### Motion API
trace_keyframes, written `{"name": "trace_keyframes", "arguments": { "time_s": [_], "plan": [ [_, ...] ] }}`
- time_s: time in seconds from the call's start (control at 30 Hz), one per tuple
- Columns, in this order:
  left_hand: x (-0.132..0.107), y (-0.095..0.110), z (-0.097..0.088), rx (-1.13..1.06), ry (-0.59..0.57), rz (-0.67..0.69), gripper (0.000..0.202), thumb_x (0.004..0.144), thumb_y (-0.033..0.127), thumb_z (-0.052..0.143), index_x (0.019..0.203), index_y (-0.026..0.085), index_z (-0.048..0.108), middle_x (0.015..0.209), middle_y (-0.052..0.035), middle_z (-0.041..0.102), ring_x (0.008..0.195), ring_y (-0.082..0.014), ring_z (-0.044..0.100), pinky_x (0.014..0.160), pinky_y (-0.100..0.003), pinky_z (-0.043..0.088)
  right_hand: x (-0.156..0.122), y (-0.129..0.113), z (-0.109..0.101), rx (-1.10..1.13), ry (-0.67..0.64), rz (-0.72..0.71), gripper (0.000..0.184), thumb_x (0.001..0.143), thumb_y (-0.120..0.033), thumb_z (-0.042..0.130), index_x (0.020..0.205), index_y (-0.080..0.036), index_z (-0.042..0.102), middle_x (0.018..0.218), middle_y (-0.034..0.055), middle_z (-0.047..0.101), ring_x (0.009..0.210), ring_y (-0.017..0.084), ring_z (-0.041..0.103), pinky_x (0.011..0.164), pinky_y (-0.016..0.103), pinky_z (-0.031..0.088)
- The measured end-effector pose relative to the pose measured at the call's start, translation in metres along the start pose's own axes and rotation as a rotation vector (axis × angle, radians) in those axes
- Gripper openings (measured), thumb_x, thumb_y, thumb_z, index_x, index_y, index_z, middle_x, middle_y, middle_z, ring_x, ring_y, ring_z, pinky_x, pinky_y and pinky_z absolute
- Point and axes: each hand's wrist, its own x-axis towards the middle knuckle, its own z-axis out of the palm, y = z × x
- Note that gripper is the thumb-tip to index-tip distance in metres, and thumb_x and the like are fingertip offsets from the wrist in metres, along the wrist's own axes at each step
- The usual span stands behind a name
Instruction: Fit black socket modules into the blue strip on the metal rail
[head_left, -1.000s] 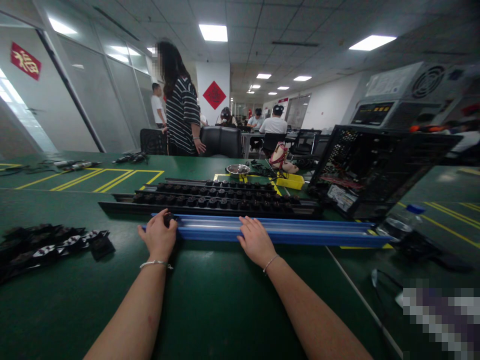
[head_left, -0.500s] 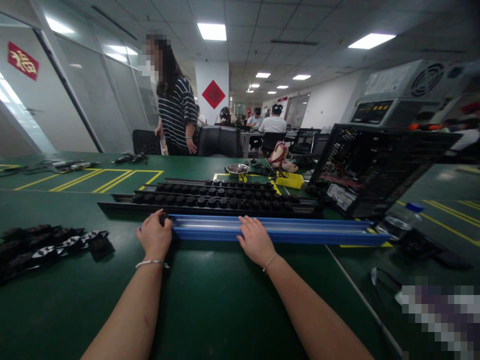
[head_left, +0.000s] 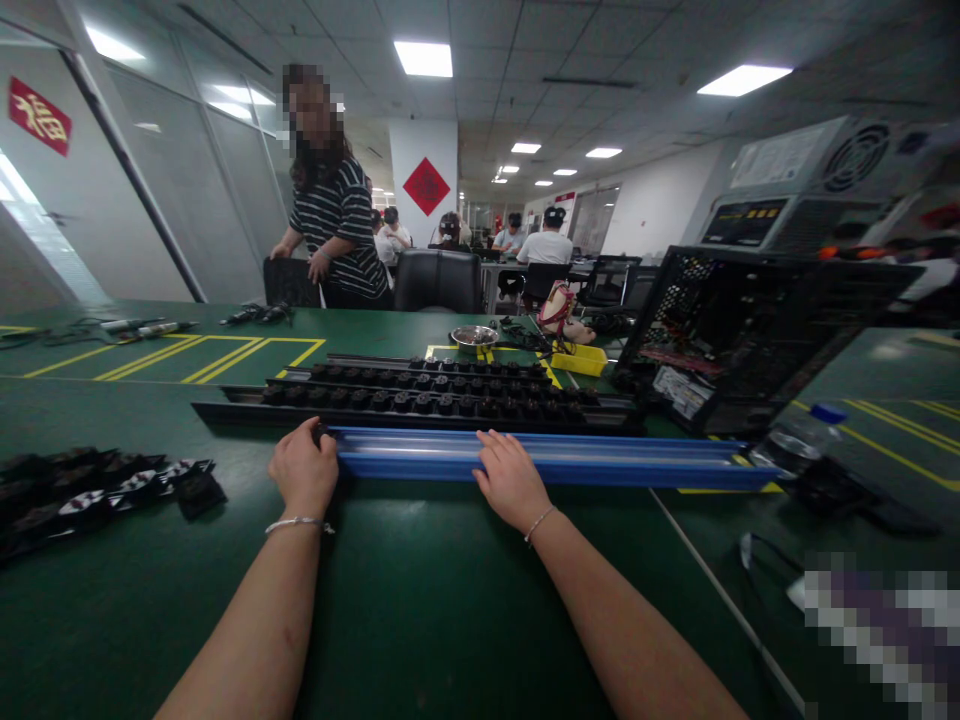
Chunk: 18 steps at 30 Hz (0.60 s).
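Note:
A long blue rail [head_left: 570, 458] lies across the green table [head_left: 420, 590] in front of me. My left hand [head_left: 304, 470] is closed at the rail's left end around a small black part that barely shows. My right hand [head_left: 511, 480] rests on the rail's near edge near its middle, fingers curled over it. Just behind the blue rail lie black rails [head_left: 420, 395] filled with rows of several small black parts. A pile of loose black parts [head_left: 97, 492] sits to the left of my left hand.
An open black computer case [head_left: 742, 335] stands at the right with a water bottle [head_left: 799, 440] before it. Beyond the rails are a metal bowl [head_left: 475, 338] and a yellow tray [head_left: 579, 360]. A person in a striped shirt [head_left: 330, 225] stands behind the table; others sit further back.
My left hand has slid left along the blue rail to its end. The person in the striped shirt has turned and stepped left. My right hand has stayed put.

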Motion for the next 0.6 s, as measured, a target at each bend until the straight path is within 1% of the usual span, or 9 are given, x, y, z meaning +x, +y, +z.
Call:
{"name": "trace_keyframes", "arguments": {
  "time_s": [0.13, 0.27, 0.47, 0.6],
  "plan": [
    [0.0015, -0.0023, 0.0017, 0.001, 0.021, -0.02, 0.044, 0.082, 0.026, 0.037, 0.121, 0.014, 0.053, 0.114, -0.0162, 0.06, 0.112, -0.0312, 0.05, 0.093, -0.048, 0.04, 0.0001, -0.0002, -0.0001, 0.008, -0.004, 0.004, 0.019, 0.081, -0.022, 0.056, 0.099, -0.016, 0.061, 0.132, 0.0114, 0.051, 0.125, 0.024, 0.042, 0.106, 0.045, 0.031],
    [0.0011, -0.0007, -0.001, -0.016, 0.018, -0.044, 0.045, 0.082, 0.026, 0.037, 0.124, 0.014, 0.05, 0.115, -0.016, 0.06, 0.114, -0.032, 0.049, 0.093, -0.049, 0.039, 0.0001, -0.0005, -0.0004, 0.0, -0.004, 0.002, 0.02, 0.082, -0.022, 0.055, 0.099, -0.016, 0.061, 0.132, 0.0105, 0.051, 0.125, 0.025, 0.042, 0.106, 0.045, 0.031],
    [0.0039, -0.0025, -0.0039, -0.02, 0.048, -0.046, 0.045, 0.082, 0.023, 0.035, 0.121, 0.008, 0.051, 0.113, -0.018, 0.06, 0.113, -0.0322, 0.049, 0.097, -0.046, 0.038, 0.0003, -0.0001, -0.0021, -0.006, -0.01, 0.007, 0.019, 0.082, -0.022, 0.055, 0.098, -0.015, 0.062, 0.132, 0.0099, 0.051, 0.125, 0.026, 0.043, 0.106, 0.045, 0.031],
    [0.0051, -0.0029, -0.0042, -0.025, 0.047, -0.059, 0.045, 0.081, 0.022, 0.036, 0.122, 0.008, 0.05, 0.113, -0.018, 0.06, 0.112, -0.0322, 0.05, 0.097, -0.046, 0.038, -0.0002, 0.0007, -0.0015, -0.005, -0.003, 0.007, 0.019, 0.082, -0.022, 0.054, 0.098, -0.015, 0.062, 0.133, 0.0098, 0.051, 0.125, 0.026, 0.043, 0.106, 0.045, 0.032]
  ]
}}
